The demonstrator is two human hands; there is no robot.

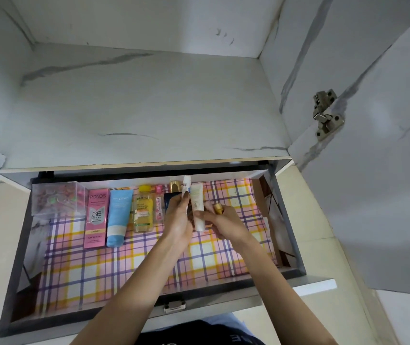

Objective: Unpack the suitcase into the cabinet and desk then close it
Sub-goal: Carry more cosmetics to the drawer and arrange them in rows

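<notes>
Gripping one slim white tube (186, 186) in our left hand (177, 221) | our right hand (225, 221) holds one gold vial (218, 209), touches one cream tube (197, 207) | all at the drawer (211, 298) back row | beside: one pink carton (97, 217), one blue tube (118, 215)

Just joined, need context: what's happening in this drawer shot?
A person is putting toiletries along the back of an open drawer with a checked liner. The left hand grips a slim white stick, and the right hand holds a small gold-capped item. A white tube sits between the hands; whether either holds it is unclear. In the row: clear box, pink carton, blue tube, yellow bottle.
</notes>
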